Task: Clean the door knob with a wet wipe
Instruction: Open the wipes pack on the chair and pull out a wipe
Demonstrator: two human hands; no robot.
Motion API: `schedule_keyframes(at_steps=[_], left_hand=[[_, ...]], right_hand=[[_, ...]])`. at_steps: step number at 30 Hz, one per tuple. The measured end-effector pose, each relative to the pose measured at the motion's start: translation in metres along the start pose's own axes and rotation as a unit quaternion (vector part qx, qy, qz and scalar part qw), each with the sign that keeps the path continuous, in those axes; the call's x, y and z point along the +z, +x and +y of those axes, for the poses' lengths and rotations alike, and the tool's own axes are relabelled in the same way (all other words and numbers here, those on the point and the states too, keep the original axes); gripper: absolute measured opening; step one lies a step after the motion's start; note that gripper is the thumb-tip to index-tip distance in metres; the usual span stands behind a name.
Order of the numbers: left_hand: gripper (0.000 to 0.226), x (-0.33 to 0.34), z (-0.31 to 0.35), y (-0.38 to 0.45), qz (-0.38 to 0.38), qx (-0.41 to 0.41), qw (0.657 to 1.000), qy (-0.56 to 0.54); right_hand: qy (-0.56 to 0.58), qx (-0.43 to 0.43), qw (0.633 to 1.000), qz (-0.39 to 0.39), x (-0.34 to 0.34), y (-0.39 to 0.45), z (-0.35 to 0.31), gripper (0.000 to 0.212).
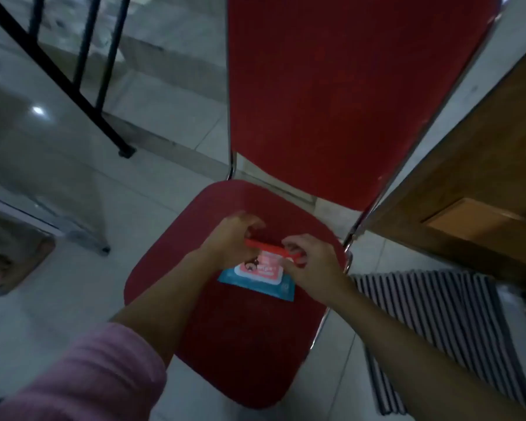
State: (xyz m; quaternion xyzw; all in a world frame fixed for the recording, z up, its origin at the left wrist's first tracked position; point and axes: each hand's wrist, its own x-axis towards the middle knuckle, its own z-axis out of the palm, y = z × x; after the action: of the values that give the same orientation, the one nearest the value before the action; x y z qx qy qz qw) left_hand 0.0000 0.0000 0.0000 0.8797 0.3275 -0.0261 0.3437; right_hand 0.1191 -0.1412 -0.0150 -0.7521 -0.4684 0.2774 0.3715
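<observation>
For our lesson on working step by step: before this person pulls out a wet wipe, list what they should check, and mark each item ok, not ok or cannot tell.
1. Wipe pack rests flat on the chair seat: ok.
2. Red lid lifted: ok.
3. Left hand on the lid: ok.
4. Right hand at the lid's other end: ok.
5. A wipe showing in the opening: cannot tell.
6. Door knob in sight: not ok; only a wooden door panel shows.

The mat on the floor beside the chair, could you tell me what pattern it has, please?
The mat has dark and white stripes, seen in the head view.
</observation>
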Motion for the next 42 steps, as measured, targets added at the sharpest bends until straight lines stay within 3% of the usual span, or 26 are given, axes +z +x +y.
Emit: schedule_keyframes(at_steps=[7,11,18,23,27,32,35,39,42], left_hand=[[0.064,0.042,-0.055,-0.007,-0.065,-0.062,0.995,0.03],[0.067,0.059,-0.052,-0.005,-0.015,-0.099,0.995,-0.02],[0.069,0.081,-0.042,0.003,0.003,-0.032,0.999,-0.032],[0.068,0.086,-0.041,0.004,0.024,-0.035,0.998,-0.043],[0.057,0.086,-0.04,0.006,0.03,-0.064,0.995,-0.077],[0.052,0.085,-0.036,0.009,0.026,-0.089,0.994,-0.052],[0.054,0.081,-0.031,0.007,0.007,-0.061,0.998,0.003],[0.051,0.084,-0.036,0.001,-0.041,0.03,0.996,0.078],[0.054,0.088,-0.034,0.001,-0.047,0.014,0.997,0.066]], right_hand=[[-0.034,0.019,0.998,-0.052,0.05,0.004,0.03,0.036],[-0.071,0.022,0.995,-0.065,0.058,0.002,0.046,0.047],[-0.187,0.016,0.982,-0.001,0.053,-0.011,0.065,0.048],[-0.211,0.0,0.977,0.009,0.051,-0.008,0.067,0.041],[-0.182,0.007,0.983,0.008,0.05,-0.005,0.065,0.037],[-0.035,0.094,0.992,0.075,0.035,0.012,0.06,0.016],[-0.017,0.117,0.99,0.072,0.028,0.02,0.062,0.014],[0.005,0.179,0.97,0.167,0.027,0.026,0.072,0.007],[0.044,0.202,0.96,0.188,0.03,0.027,0.078,0.013]])
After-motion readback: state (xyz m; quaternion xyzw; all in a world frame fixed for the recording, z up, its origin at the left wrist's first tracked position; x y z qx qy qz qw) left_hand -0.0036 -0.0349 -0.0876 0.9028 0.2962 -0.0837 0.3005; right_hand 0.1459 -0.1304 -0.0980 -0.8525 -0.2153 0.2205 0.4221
